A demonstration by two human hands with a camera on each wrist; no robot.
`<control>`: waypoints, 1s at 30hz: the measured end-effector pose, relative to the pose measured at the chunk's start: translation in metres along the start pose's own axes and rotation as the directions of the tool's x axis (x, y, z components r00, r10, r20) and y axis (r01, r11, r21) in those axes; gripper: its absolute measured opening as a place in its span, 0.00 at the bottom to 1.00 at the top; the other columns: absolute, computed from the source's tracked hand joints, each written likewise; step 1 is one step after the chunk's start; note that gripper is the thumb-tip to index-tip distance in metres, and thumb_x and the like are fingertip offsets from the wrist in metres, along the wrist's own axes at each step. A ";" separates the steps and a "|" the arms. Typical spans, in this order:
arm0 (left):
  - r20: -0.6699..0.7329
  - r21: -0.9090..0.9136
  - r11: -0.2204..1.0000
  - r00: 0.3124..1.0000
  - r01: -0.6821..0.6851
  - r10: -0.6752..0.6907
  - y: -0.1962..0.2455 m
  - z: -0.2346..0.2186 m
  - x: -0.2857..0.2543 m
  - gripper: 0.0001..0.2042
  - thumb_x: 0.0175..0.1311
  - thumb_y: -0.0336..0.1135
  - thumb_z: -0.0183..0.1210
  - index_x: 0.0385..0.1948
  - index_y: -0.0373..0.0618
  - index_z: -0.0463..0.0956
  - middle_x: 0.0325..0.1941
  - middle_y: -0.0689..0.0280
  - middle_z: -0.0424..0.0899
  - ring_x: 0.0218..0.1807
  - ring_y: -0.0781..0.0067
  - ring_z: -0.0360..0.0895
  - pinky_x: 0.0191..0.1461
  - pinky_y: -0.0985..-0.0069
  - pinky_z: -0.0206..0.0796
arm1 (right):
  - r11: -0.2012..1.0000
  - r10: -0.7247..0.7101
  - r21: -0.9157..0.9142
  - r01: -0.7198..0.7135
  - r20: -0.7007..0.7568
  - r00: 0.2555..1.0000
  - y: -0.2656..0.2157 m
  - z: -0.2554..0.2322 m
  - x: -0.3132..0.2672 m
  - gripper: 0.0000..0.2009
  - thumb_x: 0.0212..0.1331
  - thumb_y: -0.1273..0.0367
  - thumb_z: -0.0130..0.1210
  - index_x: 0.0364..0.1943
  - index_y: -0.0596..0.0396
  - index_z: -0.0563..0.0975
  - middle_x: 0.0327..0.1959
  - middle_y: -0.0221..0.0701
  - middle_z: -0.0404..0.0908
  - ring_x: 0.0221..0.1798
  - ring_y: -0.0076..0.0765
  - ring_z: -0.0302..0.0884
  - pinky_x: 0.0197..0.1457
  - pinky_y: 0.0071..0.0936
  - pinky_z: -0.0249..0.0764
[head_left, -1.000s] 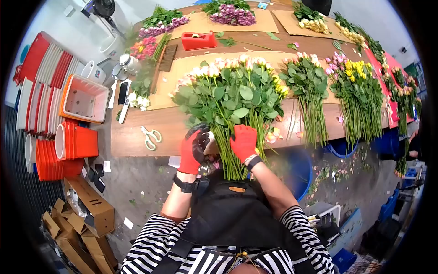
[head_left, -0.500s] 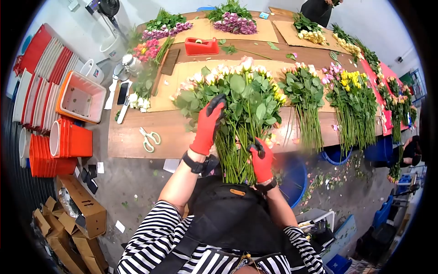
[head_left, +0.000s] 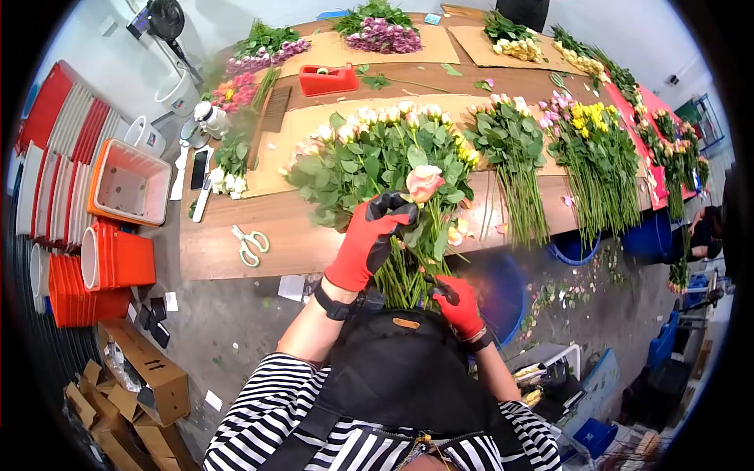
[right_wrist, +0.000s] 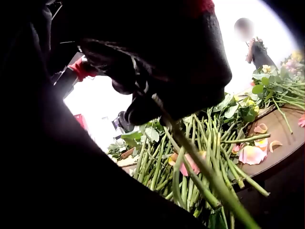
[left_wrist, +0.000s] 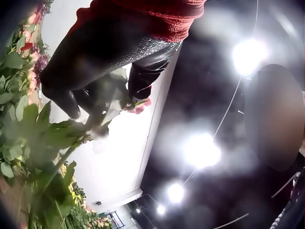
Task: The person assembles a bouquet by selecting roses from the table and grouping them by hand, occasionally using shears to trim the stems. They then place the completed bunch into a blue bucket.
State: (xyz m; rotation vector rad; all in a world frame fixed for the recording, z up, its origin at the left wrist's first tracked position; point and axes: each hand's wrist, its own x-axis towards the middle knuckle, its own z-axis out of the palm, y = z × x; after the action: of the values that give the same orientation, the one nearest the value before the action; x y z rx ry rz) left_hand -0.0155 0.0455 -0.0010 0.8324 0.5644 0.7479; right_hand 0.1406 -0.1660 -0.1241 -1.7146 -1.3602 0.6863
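Observation:
A single peach-pink rose [head_left: 424,183] is held up over the big bunch of roses [head_left: 345,166] at the table's front edge. My left hand [head_left: 367,243], in a red glove with black-coated fingers, grips it just under the bloom; the left wrist view shows the curled fingers around its leafy upper stem. Lower down, near the cut ends, my right hand [head_left: 459,304] pinches a stem [right_wrist: 202,168] between thumb and fingers. Behind that stem, the bunch's many green stems [right_wrist: 157,164] lie over the table edge, with loose pink petals [right_wrist: 252,155] beside them.
Green-handled scissors [head_left: 250,244] lie left of the bunch. A red tape dispenser [head_left: 327,79] stands behind it. More rose bunches [head_left: 514,149] and yellow flowers [head_left: 594,119] lie to the right. A blue bucket [head_left: 510,298] stands below the table edge.
My left hand has gone from beside the stems into the flower heads and now holds one rose raised toward me. My right hand has let go of the bunch and moved down and right.

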 end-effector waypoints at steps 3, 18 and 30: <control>-0.007 0.006 1.000 1.000 -0.001 0.001 -0.004 0.003 -0.009 0.15 0.52 0.25 0.55 0.43 0.33 0.76 0.40 0.66 0.82 0.41 0.77 0.78 0.48 0.81 0.67 | 0.987 0.029 0.160 -0.010 -0.114 0.993 -0.023 -0.011 0.006 0.23 0.49 0.71 0.63 0.53 0.58 0.76 0.48 0.39 0.80 0.51 0.43 0.77 0.57 0.34 0.70; 0.146 0.070 0.990 0.980 0.125 -0.134 -0.022 0.049 -0.043 0.17 0.53 0.20 0.59 0.47 0.36 0.76 0.39 0.70 0.81 0.37 0.83 0.75 0.40 0.84 0.67 | 0.906 0.051 0.387 0.173 -0.503 0.863 -0.158 -0.046 0.070 0.25 0.40 0.79 0.66 0.49 0.61 0.76 0.52 0.40 0.77 0.56 0.43 0.74 0.61 0.36 0.68; 0.154 0.304 0.947 0.986 -0.107 0.062 -0.032 0.050 -0.048 0.14 0.59 0.26 0.55 0.47 0.34 0.74 0.39 0.67 0.81 0.39 0.81 0.76 0.45 0.81 0.68 | 0.737 0.320 0.648 0.193 -0.585 0.745 -0.146 -0.049 0.066 0.11 0.61 0.78 0.50 0.46 0.68 0.77 0.44 0.36 0.82 0.48 0.31 0.77 0.59 0.27 0.68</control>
State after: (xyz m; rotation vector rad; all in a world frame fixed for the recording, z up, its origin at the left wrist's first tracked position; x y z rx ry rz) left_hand 0.0011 -0.0284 0.0085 1.2003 0.5274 0.6791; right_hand 0.1240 -0.1041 0.0306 -1.1991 -0.4232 0.4394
